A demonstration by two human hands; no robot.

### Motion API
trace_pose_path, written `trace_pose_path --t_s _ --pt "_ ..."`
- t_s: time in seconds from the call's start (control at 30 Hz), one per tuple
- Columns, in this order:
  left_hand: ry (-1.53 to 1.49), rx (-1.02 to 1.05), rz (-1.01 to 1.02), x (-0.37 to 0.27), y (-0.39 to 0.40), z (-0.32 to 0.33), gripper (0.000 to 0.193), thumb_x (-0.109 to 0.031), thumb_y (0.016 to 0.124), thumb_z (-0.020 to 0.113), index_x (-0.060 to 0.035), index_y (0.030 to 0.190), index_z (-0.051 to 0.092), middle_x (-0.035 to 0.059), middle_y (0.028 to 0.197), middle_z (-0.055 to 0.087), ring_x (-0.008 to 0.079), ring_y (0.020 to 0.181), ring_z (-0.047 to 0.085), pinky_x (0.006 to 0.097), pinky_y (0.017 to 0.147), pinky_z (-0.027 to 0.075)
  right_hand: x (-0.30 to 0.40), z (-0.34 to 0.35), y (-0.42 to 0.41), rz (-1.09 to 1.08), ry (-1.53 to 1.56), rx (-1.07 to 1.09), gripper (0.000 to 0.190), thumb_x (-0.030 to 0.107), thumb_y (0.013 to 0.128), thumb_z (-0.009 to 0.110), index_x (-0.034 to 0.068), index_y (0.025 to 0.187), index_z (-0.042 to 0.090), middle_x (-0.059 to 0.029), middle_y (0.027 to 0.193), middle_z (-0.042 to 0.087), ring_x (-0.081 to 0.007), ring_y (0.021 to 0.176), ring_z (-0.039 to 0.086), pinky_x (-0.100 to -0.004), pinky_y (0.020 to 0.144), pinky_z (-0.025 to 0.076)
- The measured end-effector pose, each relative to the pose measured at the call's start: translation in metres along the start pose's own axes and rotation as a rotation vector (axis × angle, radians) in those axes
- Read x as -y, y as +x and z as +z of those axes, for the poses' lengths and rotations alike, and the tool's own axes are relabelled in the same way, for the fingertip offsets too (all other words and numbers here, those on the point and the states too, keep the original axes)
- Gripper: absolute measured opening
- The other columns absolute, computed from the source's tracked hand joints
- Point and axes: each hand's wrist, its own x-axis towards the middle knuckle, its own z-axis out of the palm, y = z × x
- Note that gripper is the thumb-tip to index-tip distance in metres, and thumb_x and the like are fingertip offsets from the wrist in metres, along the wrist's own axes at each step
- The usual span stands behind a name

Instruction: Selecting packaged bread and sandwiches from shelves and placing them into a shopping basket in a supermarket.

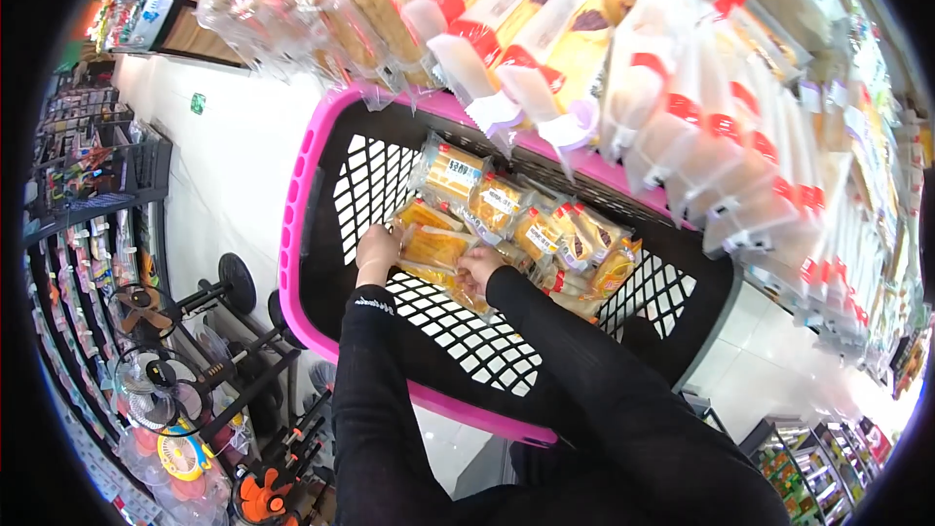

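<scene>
Deep inside a black shopping cart basket (467, 372) with a pink rim, my two hands hold a clear-wrapped pastry pack (436, 247) between them. My left hand (378, 248) grips its left end, and my right hand (478, 268) pinches the right end. Just behind it lies another yellow wrapped pastry (427, 215). Farther up are a packet of sliced bread (454, 172), a round wrapped bun (497, 203) and several more bagged pastries (539, 234). An orange-yellow packet (613, 272) sits at the right of the pile. Some packets beneath my hands are partly hidden.
Rows of bagged bread (687, 109) on a display overhang the basket's far rim. To the left stand electric fans, one with orange blades (263, 497), beside a shelf of hanging goods (95, 256). White floor (219, 139) shows between. Another low shelf (811, 467) is at lower right.
</scene>
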Motion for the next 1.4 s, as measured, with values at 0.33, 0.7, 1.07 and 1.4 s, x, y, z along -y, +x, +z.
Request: trace_pose_path --t_s 0.33,0.7,1.07,1.4 --pt "-0.614 0.191 0.538 -0.004 -0.115 -0.017 0.020 -0.012 0.074 0.051 0.0026 0.059 0.053 0.0046 0.051 0.050 0.0105 0.043 0.047 0.0236 0.039 0.037 0.013 -0.060 -0.116 -0.674 -0.477 0.065 0.008 0.011 0.075 0.053 0.006 0.077 0.047 -0.0020 0.065 0.052 -0.0093 0.054 0.053 -0.0234 0.042 0.044" --pt "-1.291 -0.210 0.937 -0.075 -0.338 0.034 0.014 -0.013 0.084 0.047 -0.0025 0.075 0.046 -0.0031 0.066 0.042 0.0037 0.060 0.036 0.0178 0.053 0.031 0.014 -0.154 -0.371 -1.270 -0.682 0.035 0.011 0.010 0.077 0.053 0.003 0.073 0.046 -0.0038 0.064 0.049 -0.0091 0.060 0.046 -0.0249 0.052 0.040" --pt "-1.261 0.175 1.175 -0.213 -0.503 0.100 0.008 -0.007 0.083 0.048 -0.0023 0.088 0.051 -0.0001 0.076 0.054 0.0040 0.064 0.048 0.0162 0.054 0.038 -0.069 -0.314 -0.542 -1.362 -0.478 -0.266 0.008 0.006 0.077 0.053 0.002 0.084 0.049 -0.0023 0.078 0.050 -0.0075 0.069 0.050 -0.0210 0.058 0.043" --pt "-1.110 0.616 1.293 -0.328 -0.587 0.117 0.014 -0.004 0.083 0.047 0.0015 0.095 0.051 0.0018 0.084 0.056 0.0053 0.076 0.051 0.0186 0.068 0.041 -0.088 -0.415 -0.622 -1.370 -0.272 -0.446 0.008 0.000 0.076 0.053 0.000 0.079 0.046 -0.0029 0.086 0.050 -0.0056 0.069 0.050 -0.0183 0.058 0.043"
